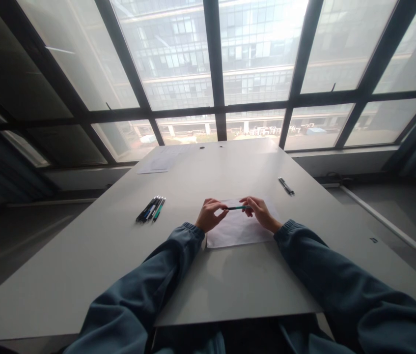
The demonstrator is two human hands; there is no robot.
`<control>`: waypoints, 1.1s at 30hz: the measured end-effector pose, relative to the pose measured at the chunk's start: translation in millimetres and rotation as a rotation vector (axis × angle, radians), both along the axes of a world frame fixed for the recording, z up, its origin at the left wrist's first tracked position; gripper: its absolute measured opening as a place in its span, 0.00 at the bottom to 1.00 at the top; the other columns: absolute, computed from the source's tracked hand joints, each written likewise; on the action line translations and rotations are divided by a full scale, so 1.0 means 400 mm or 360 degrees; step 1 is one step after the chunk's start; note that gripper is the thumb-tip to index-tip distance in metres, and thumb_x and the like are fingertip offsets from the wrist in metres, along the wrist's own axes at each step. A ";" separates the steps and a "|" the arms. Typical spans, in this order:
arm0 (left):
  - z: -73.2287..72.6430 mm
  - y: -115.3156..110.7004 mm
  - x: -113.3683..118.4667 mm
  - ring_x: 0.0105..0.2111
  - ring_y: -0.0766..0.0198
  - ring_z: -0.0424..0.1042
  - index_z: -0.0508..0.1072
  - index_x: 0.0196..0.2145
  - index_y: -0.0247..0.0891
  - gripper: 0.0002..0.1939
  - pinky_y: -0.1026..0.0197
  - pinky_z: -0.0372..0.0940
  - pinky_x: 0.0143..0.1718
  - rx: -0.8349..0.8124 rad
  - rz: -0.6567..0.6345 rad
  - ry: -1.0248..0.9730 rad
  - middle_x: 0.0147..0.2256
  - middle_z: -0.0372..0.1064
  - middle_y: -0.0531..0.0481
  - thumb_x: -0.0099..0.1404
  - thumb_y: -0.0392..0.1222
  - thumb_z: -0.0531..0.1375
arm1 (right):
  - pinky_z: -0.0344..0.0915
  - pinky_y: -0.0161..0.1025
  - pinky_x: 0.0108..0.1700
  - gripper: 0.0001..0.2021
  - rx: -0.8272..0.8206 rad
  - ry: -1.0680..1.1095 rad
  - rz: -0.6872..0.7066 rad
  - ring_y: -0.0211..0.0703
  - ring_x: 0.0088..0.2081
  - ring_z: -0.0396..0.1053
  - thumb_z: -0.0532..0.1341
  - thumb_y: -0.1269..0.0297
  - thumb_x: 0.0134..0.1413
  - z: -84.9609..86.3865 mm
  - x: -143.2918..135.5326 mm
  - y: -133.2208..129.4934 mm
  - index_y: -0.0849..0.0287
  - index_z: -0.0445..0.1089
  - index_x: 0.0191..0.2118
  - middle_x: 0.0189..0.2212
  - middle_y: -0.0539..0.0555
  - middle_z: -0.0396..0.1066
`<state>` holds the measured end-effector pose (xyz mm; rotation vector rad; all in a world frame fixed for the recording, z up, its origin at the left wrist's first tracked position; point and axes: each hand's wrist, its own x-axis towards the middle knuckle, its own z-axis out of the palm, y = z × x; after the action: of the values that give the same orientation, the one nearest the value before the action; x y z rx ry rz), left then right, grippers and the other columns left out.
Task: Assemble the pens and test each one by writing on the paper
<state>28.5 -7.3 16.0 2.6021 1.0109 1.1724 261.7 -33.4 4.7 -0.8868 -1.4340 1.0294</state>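
Observation:
A pen (236,208) with a dark end on the left and a green section on the right lies level between my two hands. My left hand (210,215) pinches its dark end between thumb and fingers. The other end is held by my right hand (260,211), thumb and fingers closed round it. Beneath both hands, white paper (240,233) lies on the white table (237,280), its far part partly covered by the hands.
To the left lies a row of several pens (151,209). Two pens (286,186) rest at the right. Printed sheets (158,161) lie at the far left of the table. A small dark item (373,240) is near the right edge; windows stand behind.

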 end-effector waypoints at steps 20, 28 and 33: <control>-0.018 0.021 -0.005 0.34 0.60 0.75 0.77 0.31 0.41 0.07 0.51 0.65 0.46 0.0031 -0.0140 -0.0085 0.30 0.77 0.50 0.63 0.45 0.65 | 0.58 0.33 0.27 0.25 0.0120 -0.0587 -0.0245 0.37 0.21 0.63 0.48 0.47 0.66 -0.010 -0.010 0.001 0.60 0.72 0.29 0.17 0.48 0.65; -0.020 0.033 -0.007 0.37 0.58 0.75 0.77 0.33 0.42 0.03 0.52 0.65 0.45 0.0079 0.0023 -0.0257 0.33 0.77 0.50 0.61 0.41 0.67 | 0.54 0.33 0.26 0.22 0.0248 -0.0537 -0.0373 0.35 0.21 0.57 0.53 0.52 0.64 0.002 -0.019 -0.012 0.58 0.64 0.21 0.16 0.47 0.59; -0.021 0.035 -0.011 0.36 0.59 0.74 0.77 0.34 0.42 0.04 0.52 0.64 0.45 0.0104 0.0108 -0.0295 0.33 0.77 0.52 0.60 0.40 0.68 | 0.55 0.33 0.26 0.18 0.0245 -0.0525 -0.0398 0.37 0.22 0.60 0.55 0.54 0.62 -0.002 -0.014 -0.003 0.60 0.72 0.28 0.18 0.47 0.63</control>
<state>23.9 6.5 7.8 2.4666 1.0459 1.4553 256.0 -34.7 4.0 -1.1263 -1.6014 0.5958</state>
